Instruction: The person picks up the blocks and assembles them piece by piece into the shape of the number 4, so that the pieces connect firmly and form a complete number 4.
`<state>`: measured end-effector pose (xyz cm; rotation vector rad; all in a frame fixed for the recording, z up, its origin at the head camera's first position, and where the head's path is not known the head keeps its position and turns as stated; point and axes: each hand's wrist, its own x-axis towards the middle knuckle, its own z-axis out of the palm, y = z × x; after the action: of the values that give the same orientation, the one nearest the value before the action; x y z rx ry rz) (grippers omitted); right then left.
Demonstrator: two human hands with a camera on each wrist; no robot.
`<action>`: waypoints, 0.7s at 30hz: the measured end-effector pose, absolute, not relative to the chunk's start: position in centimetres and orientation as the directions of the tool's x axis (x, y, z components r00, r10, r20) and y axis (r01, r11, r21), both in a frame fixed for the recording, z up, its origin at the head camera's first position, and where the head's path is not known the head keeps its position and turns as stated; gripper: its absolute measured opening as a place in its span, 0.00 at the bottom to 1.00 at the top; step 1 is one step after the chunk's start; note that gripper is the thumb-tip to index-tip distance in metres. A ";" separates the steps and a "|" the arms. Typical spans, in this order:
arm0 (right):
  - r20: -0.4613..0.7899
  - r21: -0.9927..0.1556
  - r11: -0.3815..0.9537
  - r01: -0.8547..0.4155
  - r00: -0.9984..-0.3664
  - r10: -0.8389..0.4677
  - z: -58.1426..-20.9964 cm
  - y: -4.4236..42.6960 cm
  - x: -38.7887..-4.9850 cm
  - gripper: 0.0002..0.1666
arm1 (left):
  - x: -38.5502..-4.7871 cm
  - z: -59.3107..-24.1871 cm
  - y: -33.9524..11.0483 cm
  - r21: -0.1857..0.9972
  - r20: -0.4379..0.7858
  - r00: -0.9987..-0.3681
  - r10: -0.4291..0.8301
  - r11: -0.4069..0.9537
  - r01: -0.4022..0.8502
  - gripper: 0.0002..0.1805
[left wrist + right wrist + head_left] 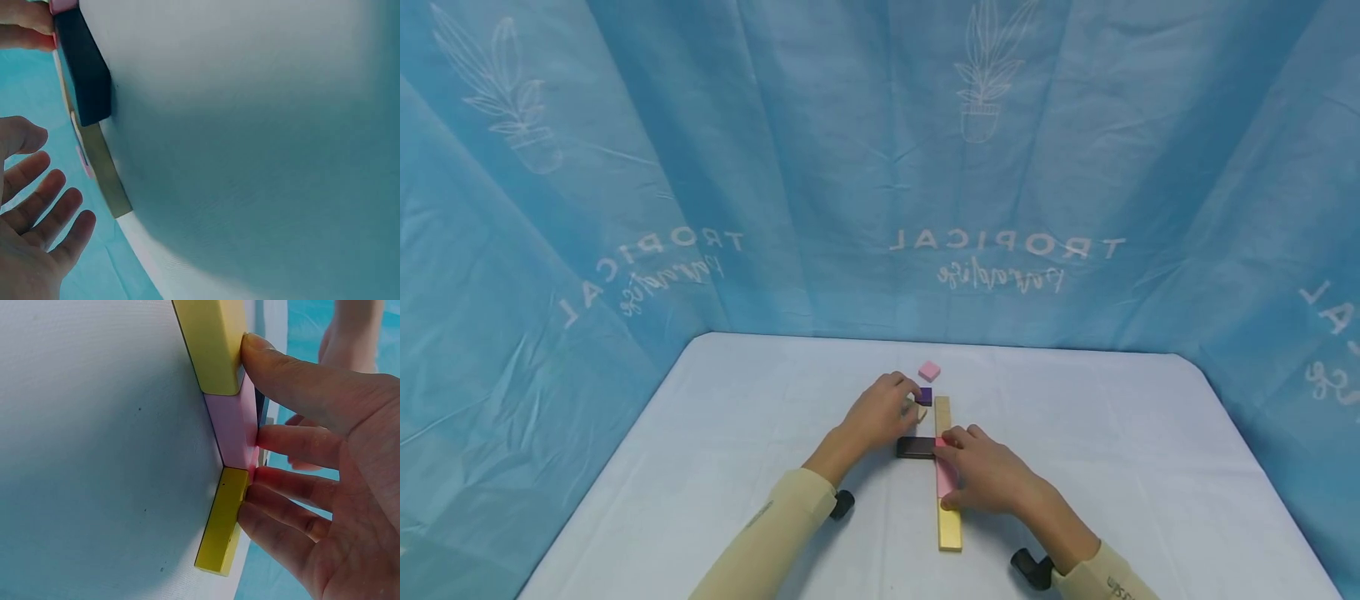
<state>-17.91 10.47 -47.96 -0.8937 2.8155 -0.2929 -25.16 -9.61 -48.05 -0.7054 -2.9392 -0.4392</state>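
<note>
In a straight row lie a near yellow block (950, 531) (215, 347), a pink block (946, 479) (234, 428) and a far yellow block (942, 414) (107, 172) (222, 519). My right hand (992, 473) (325, 450) rests its thumb and fingertips along the row's right side. A black block (916, 448) (81, 69) meets the row from the left. Beyond it, my left hand (883, 412) (37, 219) hovers with its fingers spread and loosely bent, beside a small purple block (925, 397); a pale piece (922, 412) is partly hidden by its fingers.
A small pink block (929, 371) lies beyond the purple one. The white-covered table (1112, 433) ends at a blue printed curtain (850, 183) at the back and sides.
</note>
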 end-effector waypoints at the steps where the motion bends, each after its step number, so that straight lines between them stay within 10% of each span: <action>1: -0.105 -0.237 0.801 -0.549 -0.806 -0.583 -47.9 10.5 -17.9 0.43 | -25.3 -48.1 -9.6 0.257 0.147 -0.892 0.427 0.854 0.451 0.16; 21: -0.094 -0.232 0.793 -0.564 -0.798 -0.595 -48.0 10.5 -17.8 0.44 | -27.6 -49.7 -8.8 0.268 0.092 -0.933 0.348 0.894 0.359 0.20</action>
<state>-17.85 10.52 -48.01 -0.9181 2.8189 -0.2890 -27.63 -8.77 -49.74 -0.5631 -3.0167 -0.4384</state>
